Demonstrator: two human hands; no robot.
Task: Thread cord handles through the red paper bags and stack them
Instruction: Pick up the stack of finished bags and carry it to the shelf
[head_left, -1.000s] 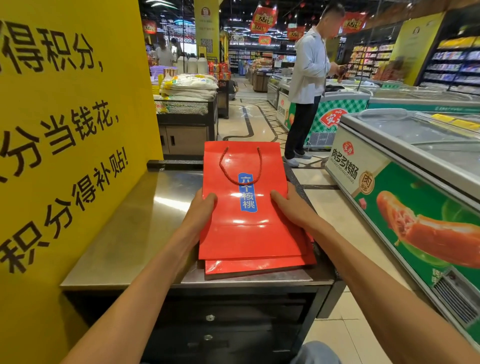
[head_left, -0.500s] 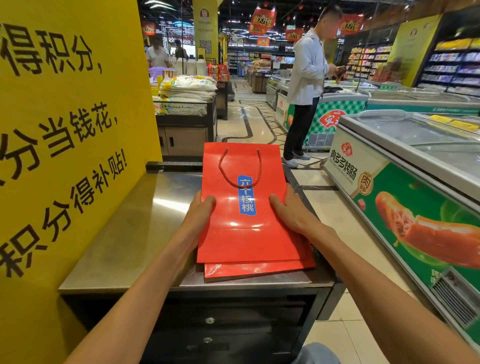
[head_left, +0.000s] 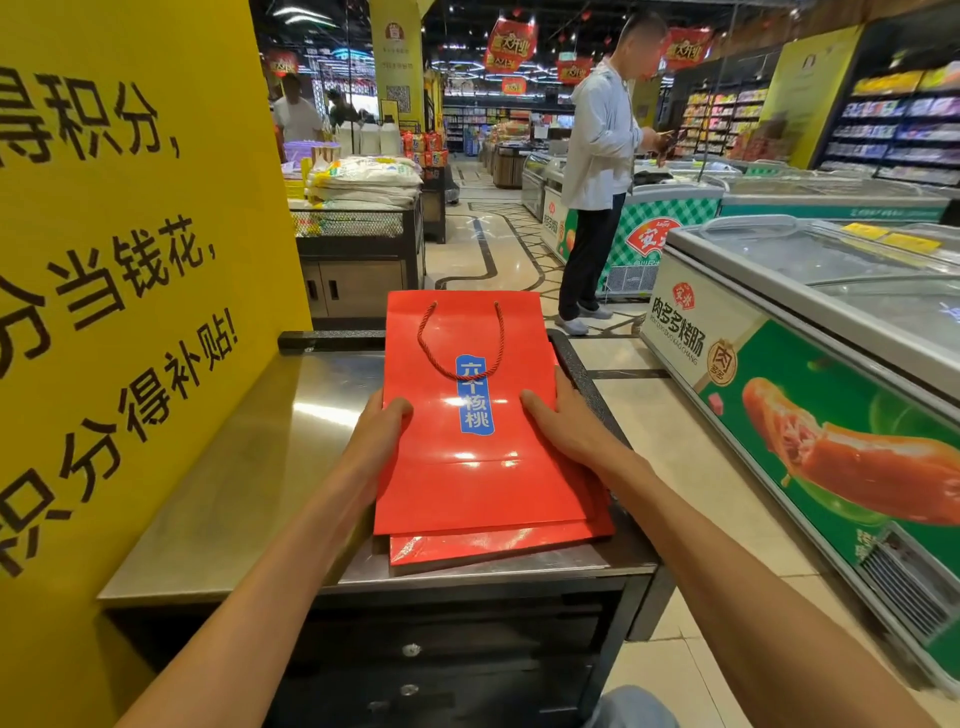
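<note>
bags: at least 2 red ones. The top bag (head_left: 483, 467) lies flat on a stack (head_left: 467, 551), and only the near edge of what's under it shows, so I can't say how many are really down there
cord: 1 red cord (head_left: 460, 340), looped on the top bag's face, both ends near the bag's far edge, well ahead of both hands
label: 1 blue label (head_left: 474, 395) sitting between the two hands
left hand: left hand (head_left: 382, 431) grips the bag's left edge, thumb on top, fingers hidden underneath
right hand: right hand (head_left: 563, 421) lies on the right side, thumb across the top, fingers at the right edge
counter: 1 steel counter (head_left: 249, 478) under the stack, bare metal off to the left of the left hand
freezer: 1 freezer (head_left: 810, 312) off to the right of the right hand
people: 3 further back, one in a pale jacket (head_left: 597, 140)
</note>
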